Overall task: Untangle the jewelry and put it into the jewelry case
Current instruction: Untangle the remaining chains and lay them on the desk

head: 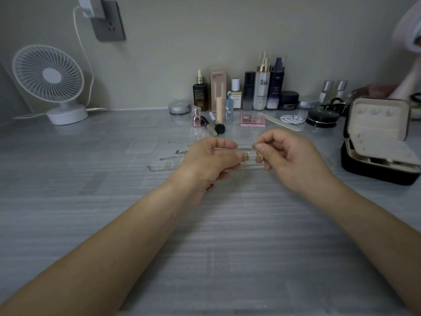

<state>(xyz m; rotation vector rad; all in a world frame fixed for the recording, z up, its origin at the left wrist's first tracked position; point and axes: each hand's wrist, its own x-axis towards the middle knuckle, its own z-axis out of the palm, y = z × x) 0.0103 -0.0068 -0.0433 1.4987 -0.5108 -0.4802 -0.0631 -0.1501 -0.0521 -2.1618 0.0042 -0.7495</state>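
A tangle of thin chains with small gold charms [249,153] stretches between my two hands above the grey table. My left hand [209,160] pinches one end of it between thumb and fingers. My right hand [284,156] pinches the other end, where gold beads show at the fingertips. Several silver chain ends [166,163] trail out on the table to the left of my left hand. The black jewelry case [378,142] stands open at the right, its beige lining showing; its lid is upright.
Cosmetic bottles [262,87], a brush [214,126], a pink palette [252,120], a nail file [282,122] and compacts line the back of the table. A white desk fan [50,80] stands far left with its cable running to a wall socket.
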